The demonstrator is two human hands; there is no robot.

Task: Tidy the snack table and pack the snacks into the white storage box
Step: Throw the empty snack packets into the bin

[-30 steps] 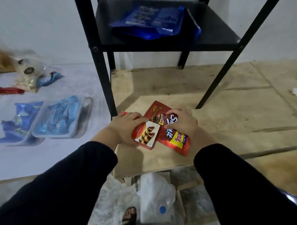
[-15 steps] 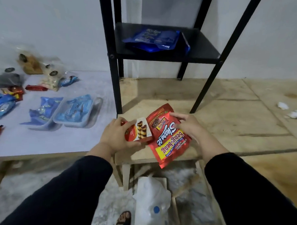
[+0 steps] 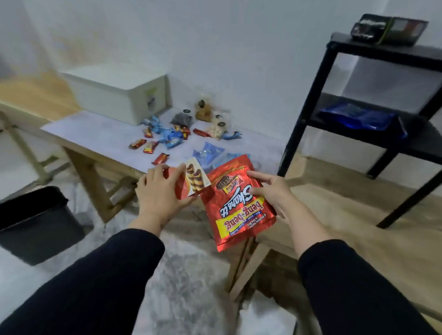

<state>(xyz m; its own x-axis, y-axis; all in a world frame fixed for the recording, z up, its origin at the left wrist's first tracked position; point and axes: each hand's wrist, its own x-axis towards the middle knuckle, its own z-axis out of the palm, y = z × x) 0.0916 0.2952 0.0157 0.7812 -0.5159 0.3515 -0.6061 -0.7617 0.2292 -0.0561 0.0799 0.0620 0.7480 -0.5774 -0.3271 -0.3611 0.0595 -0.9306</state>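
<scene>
I count two packs in hand and one white lidded plastic storage box [image 3: 116, 93] on the far end of the table [image 3: 94, 134], well apart from them. My left hand [image 3: 160, 197] grips the red-and-white wafer-roll carton [image 3: 189, 182]. My right hand [image 3: 269, 194] pinches the glossy red foil snack pouch [image 3: 238, 206], which hangs upside down with its long axis running toward me. The two packs touch.

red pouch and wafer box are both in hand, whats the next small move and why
Probably carry both toward the white box at the table's far left end. The left hand grips the wafer box and the right hand holds the red pouch, both off the table. Whether the white box is open is unclear.
</scene>
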